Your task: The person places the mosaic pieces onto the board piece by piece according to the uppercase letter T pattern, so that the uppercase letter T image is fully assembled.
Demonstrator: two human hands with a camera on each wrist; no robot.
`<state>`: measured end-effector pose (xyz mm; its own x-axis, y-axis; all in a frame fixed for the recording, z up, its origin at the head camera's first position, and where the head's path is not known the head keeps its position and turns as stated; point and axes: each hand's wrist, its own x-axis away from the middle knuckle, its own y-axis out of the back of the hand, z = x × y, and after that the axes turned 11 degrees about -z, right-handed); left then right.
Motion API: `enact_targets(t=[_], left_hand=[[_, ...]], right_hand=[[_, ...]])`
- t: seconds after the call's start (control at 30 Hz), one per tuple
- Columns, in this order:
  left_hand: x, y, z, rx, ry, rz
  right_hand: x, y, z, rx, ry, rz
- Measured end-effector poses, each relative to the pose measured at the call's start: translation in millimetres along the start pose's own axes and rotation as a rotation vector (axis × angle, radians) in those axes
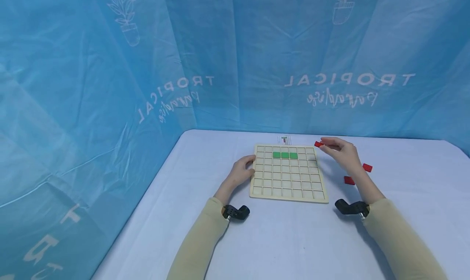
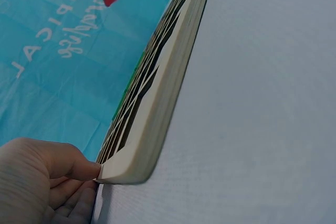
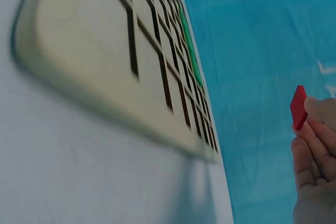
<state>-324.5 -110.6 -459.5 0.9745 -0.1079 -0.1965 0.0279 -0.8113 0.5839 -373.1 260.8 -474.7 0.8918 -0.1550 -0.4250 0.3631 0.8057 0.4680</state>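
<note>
A pale wooden grid board (image 1: 290,199) lies on the table, with three green tiles (image 1: 284,155) side by side in its second row from the far edge. My left hand (image 1: 239,173) holds the board's left edge; in the left wrist view the thumb of that hand (image 2: 47,182) rests on the rim. Above the board's far right corner, my right hand (image 1: 343,153) pinches a red tile (image 1: 318,144) between thumb and fingers. The right wrist view shows this red tile (image 3: 298,107) tilted in the fingertips of the hand (image 3: 317,150), clear of the board.
Two red tiles, one nearer (image 1: 349,180) and one farther (image 1: 367,168), lie right of the board beside my right forearm. A small printed grid card (image 1: 284,140) lies behind the board. Blue cloth (image 1: 257,109) hangs behind and left of the white table (image 1: 279,239).
</note>
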Motion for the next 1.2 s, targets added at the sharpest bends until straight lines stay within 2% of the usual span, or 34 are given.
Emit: enact_targets(t=[0.13,0.2,0.3,0.4,0.53,0.7,0.97,1.2], left_hand=[[-0.7,-0.5,0.3,0.001,0.0,0.002],[-0.5,-0.3,0.3,0.003,0.0,0.003],[-0.5,0.7,0.6,0.009,0.0,0.004],[-0.4,0.8,1.0,0.016,-0.001,0.007],[-0.2,0.1,0.9,0.01,-0.005,0.004],[-0.3,-0.9,0.5,0.0,-0.011,0.002],[-0.2,-0.7,0.0,0.004,-0.004,-0.001],[0.5,-0.3,0.1,0.001,-0.002,0.001]], right_hand=[[15.8,-7.2,48.1,-0.096,0.021,0.065],[22.7,-10.7,68.8,-0.15,-0.002,0.092],[28.1,-18.7,87.3,-0.183,-0.011,0.113],[30.3,-27.1,96.5,-0.222,-0.005,0.137],[31.5,-37.6,103.9,-0.268,0.0,0.163],[32.3,-47.8,106.4,-0.275,0.005,0.166],[35.7,-55.3,103.8,-0.224,0.043,0.155],[35.4,-63.0,92.0,-0.184,0.006,0.174]])
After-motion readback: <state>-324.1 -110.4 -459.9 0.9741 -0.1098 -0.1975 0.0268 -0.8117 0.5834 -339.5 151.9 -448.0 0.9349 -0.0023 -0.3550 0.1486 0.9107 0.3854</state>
